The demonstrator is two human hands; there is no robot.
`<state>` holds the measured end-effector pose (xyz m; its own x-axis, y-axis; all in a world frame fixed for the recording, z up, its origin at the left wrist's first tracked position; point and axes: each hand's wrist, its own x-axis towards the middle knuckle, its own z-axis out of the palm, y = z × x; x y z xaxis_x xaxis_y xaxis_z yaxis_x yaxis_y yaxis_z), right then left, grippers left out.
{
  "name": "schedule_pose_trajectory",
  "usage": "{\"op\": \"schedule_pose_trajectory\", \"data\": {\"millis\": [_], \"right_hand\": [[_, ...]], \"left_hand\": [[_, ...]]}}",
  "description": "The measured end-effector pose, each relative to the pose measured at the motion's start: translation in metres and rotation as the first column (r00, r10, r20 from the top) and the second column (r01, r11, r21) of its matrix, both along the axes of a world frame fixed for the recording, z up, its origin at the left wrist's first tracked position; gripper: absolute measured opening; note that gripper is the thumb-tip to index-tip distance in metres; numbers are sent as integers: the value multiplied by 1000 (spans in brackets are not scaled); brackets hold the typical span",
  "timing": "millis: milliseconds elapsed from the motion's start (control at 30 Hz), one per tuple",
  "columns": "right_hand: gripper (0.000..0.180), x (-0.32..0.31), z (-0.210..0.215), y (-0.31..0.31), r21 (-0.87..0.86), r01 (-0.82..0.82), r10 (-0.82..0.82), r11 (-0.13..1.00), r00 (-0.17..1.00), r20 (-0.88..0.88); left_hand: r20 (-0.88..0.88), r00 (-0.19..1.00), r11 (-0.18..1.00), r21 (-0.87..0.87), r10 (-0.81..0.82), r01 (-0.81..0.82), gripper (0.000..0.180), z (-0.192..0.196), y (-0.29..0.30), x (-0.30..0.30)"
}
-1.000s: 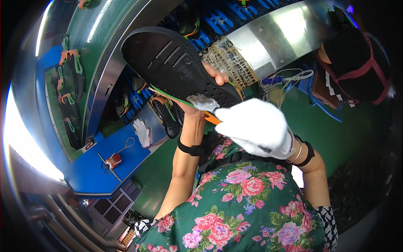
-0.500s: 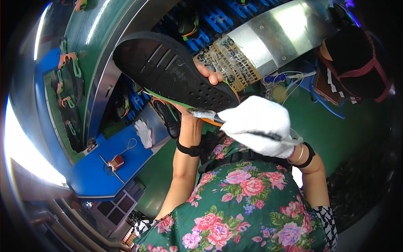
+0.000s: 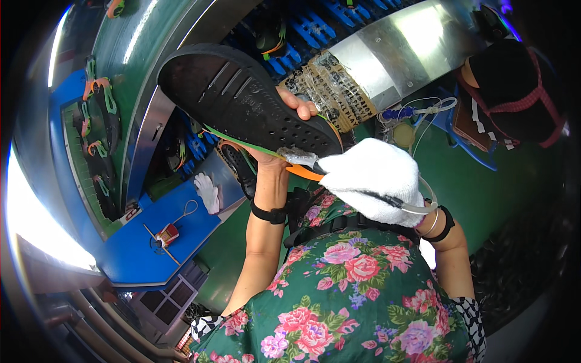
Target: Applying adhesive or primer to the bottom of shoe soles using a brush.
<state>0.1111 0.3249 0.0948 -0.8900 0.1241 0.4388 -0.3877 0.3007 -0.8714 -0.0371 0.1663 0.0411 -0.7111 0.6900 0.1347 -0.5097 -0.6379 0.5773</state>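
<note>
My bare left hand grips a black shoe with green and orange edging, its underside with holes and grooves turned toward me. The fingers wrap over one side of the heel half, and the palm lies under the other side. In a white knit glove, my right hand closes round a slim dark-handled tool with a silvery, shiny tip. A pale tube or cable runs along that wrist. The tip lies at the shoe's near edge, close to the heel; its exact shape is hard to make out.
On a blue table at the left are a white glove and a small red object. Blue racks with shoes stand behind a metal guard partly wrapped in printed tape. A person is at the right.
The shoe has shifted slightly left in my left hand. The tool's tip has moved a little right along the shoe's near edge, and more orange edging shows beneath it.
</note>
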Motion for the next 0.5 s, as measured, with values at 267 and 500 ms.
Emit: {"op": "schedule_pose_trajectory", "data": {"millis": [267, 500], "right_hand": [[22, 1, -3, 13, -54, -3, 7, 999, 997, 74], [24, 4, -9, 16, -128, -51, 58, 990, 997, 44]], "left_hand": [[-18, 1000, 1000, -15, 15, -16, 59, -6, -2, -7], [-27, 997, 994, -89, 68, -70, 90, 1, 10, -2]]}}
